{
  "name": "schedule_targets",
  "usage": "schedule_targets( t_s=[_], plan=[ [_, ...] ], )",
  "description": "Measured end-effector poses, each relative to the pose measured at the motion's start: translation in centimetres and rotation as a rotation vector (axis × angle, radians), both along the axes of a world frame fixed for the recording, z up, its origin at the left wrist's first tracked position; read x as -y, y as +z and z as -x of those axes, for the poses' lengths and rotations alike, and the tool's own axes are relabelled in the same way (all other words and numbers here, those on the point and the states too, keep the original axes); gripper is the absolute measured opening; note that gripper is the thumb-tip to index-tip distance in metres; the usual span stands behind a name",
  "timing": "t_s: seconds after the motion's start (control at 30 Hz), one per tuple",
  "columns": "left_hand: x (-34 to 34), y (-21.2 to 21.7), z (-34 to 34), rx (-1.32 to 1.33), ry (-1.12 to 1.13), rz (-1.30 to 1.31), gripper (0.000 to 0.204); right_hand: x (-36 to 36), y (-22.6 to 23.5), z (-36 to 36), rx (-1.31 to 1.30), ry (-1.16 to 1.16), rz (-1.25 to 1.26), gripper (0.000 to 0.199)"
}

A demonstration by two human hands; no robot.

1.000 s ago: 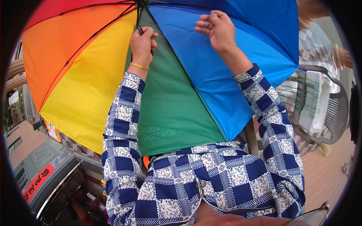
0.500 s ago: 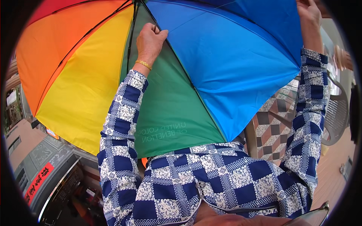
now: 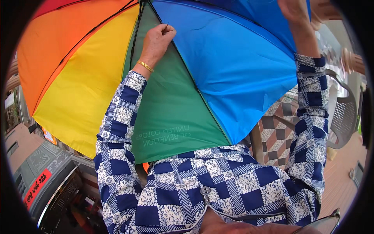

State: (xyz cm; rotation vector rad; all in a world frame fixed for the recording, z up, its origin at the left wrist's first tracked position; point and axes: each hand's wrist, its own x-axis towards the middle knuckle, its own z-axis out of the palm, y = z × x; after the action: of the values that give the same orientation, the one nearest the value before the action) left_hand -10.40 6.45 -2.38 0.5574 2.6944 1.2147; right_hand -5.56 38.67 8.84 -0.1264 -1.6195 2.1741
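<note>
A rainbow umbrella [image 3: 167, 97] is spread in front of me, its inner side toward me, with its lower edge against my shirt. My left hand [image 3: 157, 41] is closed in a pinch at the black umbrella rib [image 3: 198, 89] between the green and blue panels. A thin dark tip sticks up from its fingers; I cannot make out what it is. A fine dark line [image 3: 202, 27] crosses the blue panel. My right hand [image 3: 295, 9] is raised in front of the dark blue panel at top right, blurred and partly cut off, so its grip does not show.
Beside my right hand is what looks like another person's hand [image 3: 322, 12]. A grey perforated chair [image 3: 344, 119] stands at right, over patterned floor tiles [image 3: 278, 134]. At lower left, a red paper strip [image 3: 37, 188] hangs near a dark doorway [image 3: 72, 210].
My right hand has moved left from the umbrella's right edge, over the dark blue panel. The umbrella's right side has shifted slightly left. My left hand stays nearly in place.
</note>
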Motion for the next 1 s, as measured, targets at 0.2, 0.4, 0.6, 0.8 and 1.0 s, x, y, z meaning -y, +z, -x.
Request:
schedule_targets(
  t_s=[0.2, 0.4, 0.6, 0.8, 1.0],
  plan=[
    [-0.5, 1.7, 0.2, 0.092, 0.142, -0.260, 0.020, 14.3, -12.0, -1.3, 0.271, 0.542, -0.291, 0.021],
    [-0.6, 1.5, 0.3, 0.038, 0.013, -0.298, 0.018, 19.2, -13.8, 1.8, 0.356, 0.440, -0.079, 0.020],
    [0.0, 1.5, 0.5, 0.282, 0.174, -0.460, 0.015, 19.6, -14.7, 1.8, 0.356, 0.244, 0.143, 0.017],
    [-0.2, 1.5, 0.4, 0.283, 0.208, -0.597, 0.012, 18.6, -13.7, 1.1, 0.350, 0.260, 0.377, 0.012],
    [0.3, 1.1, 0.5, 0.195, 0.181, -0.385, 0.014, 15.3, -13.8, 0.0, 0.189, 0.410, 0.682, 0.014]
  ],
)
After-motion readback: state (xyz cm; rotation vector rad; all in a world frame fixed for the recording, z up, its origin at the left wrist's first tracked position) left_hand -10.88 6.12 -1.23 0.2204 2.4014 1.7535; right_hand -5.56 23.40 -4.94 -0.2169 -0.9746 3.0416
